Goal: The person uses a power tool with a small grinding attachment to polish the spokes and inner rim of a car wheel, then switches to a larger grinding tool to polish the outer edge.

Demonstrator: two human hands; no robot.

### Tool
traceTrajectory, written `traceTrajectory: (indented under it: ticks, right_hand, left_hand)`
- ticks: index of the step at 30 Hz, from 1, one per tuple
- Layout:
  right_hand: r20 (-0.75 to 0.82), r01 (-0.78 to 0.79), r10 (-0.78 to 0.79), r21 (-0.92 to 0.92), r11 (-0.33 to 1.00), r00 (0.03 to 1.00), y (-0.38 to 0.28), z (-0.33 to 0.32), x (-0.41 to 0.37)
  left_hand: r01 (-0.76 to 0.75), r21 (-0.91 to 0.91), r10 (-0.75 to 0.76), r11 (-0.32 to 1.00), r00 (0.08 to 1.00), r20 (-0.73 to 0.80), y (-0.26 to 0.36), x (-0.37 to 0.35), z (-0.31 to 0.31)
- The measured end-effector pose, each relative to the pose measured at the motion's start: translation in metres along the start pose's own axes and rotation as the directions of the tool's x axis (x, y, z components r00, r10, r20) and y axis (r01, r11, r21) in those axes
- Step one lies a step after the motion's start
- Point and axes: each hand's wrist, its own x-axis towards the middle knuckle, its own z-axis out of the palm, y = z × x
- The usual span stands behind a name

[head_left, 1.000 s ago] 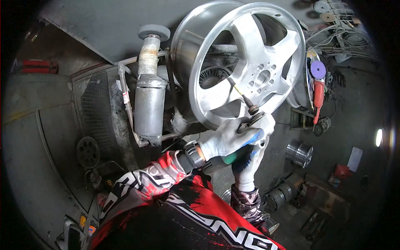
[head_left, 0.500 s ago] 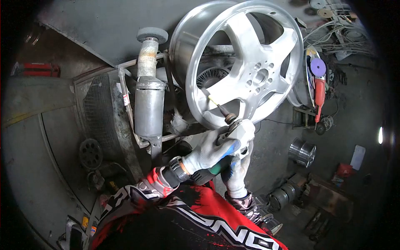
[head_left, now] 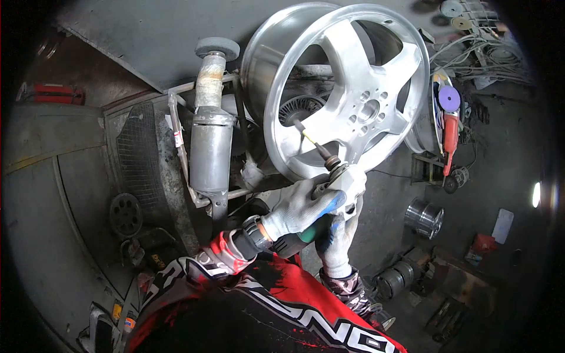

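Note:
Both my gloved hands hold a green-bodied power grinder [head_left: 348, 183] with a pale metal head and a narrow shaft. My left hand [head_left: 300, 207] is wrapped over the head from the left, and a watch [head_left: 257, 232] sits on that wrist. Lower right, my right hand [head_left: 338, 240] grips the tool from the other side, its fingers partly hidden behind it. The thin shaft [head_left: 322, 152] points up and left, its blurred tip overlapping the lower-left spoke of a silver alloy wheel rim [head_left: 369, 70]. The rim stands tilted, its five-spoke face towards me.
Left of the rim, a grey motor [head_left: 210, 154] with a round abrasive wheel [head_left: 216, 47] stands by a metal frame. A red polisher [head_left: 450, 132] with a purple pad hangs at right. Cables [head_left: 479, 53] and more rims [head_left: 425, 216] lie on the right side.
The grinder and both hands have shifted slightly right. The shaft tip has moved right along the spoke. The rim stays in nearly the same place.

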Motion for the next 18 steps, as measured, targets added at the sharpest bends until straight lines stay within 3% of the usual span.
traceTrajectory:
  ticks: [4,6,8,10,12,14,16,17,18]
  right_hand:
    - [-0.040,0.062,-0.060,0.054,0.997,0.997,0.004,-0.004,0.007]
    - [-0.109,0.027,-0.022,0.050,0.998,0.994,0.002,-0.001,0.007]
    - [0.032,0.048,-0.049,0.033,0.998,0.998,0.002,-0.003,0.004]
    - [0.041,0.014,-0.014,0.004,1.000,0.999,0.000,0.002,0.000]
    - [0.041,-0.029,0.027,0.032,0.999,0.999,-0.002,0.007,-0.006]
    - [0.021,-0.030,0.029,0.022,0.999,0.999,-0.004,0.007,-0.006]
    - [0.033,-0.041,0.040,0.036,0.999,0.999,-0.005,0.002,0.000]
    - [-0.047,-0.004,0.008,0.087,0.996,0.999,-0.005,0.004,0.005]
    - [-0.023,0.005,-0.003,0.070,0.998,1.000,-0.005,-0.001,0.010]
  left_hand:
    - [0.056,0.128,-0.057,0.990,0.998,0.004,0.008,0.009,0.000]
    - [-0.061,0.276,0.063,0.959,0.998,0.002,0.001,0.008,0.000]
    - [-0.061,0.283,0.059,0.957,0.998,0.016,0.005,-0.001,-0.004]
    - [-0.061,0.289,0.055,0.955,0.998,0.031,0.008,-0.007,-0.005]
    - [0.071,0.031,-0.069,0.997,0.996,-0.050,0.008,-0.010,-0.004]
    - [0.072,0.061,-0.067,0.996,0.994,-0.087,0.004,-0.010,-0.002]
    - [0.094,0.182,-0.077,0.979,0.992,-0.096,0.005,-0.007,0.000]
    - [0.053,0.333,-0.003,0.941,0.989,-0.148,-0.027,-0.002,0.003]
    - [-0.082,0.346,0.101,0.935,0.994,-0.037,-0.022,0.005,0.003]
